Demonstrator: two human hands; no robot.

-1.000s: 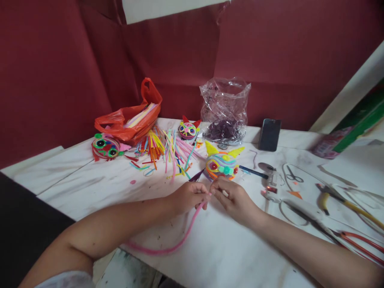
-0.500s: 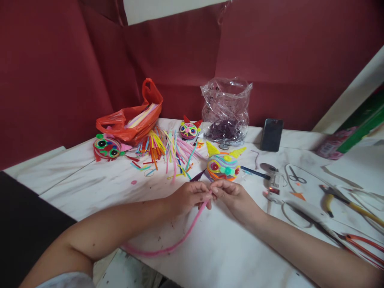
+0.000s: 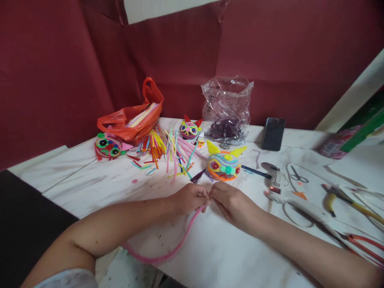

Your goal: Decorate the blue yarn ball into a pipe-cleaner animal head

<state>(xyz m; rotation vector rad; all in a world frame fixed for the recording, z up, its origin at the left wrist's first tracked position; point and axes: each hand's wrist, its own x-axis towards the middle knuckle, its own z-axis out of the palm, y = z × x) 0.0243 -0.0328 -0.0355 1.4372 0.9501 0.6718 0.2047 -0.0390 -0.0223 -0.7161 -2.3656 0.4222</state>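
My left hand (image 3: pixel 192 199) is closed on one end of a long pink pipe cleaner (image 3: pixel 188 236), which curves down toward the table's front edge and passes behind my left forearm. My right hand (image 3: pixel 229 202) meets it fingertip to fingertip, pinched at that same end; the tip itself is hidden between the fingers. Just beyond my hands sits a colourful animal head (image 3: pixel 224 164) made of coiled pipe cleaners, with yellow ears and red eyes. Beside it lies a dark purple tuft (image 3: pixel 198 176).
Cut pipe cleaners (image 3: pixel 180 150) spill from a red plastic bag (image 3: pixel 129 120). Two similar heads, one green-eyed (image 3: pixel 108 146) and one red-eared (image 3: pixel 190 128), stand behind. Rightward are a clear bag (image 3: pixel 227 108), phone (image 3: pixel 273 134), glue gun (image 3: pixel 303 206), scissors (image 3: pixel 298 175) and pliers (image 3: pixel 348 200).
My right hand has turned so its back faces up more, its fingers still at the pipe cleaner's end. The pink loop has sagged a little lower.
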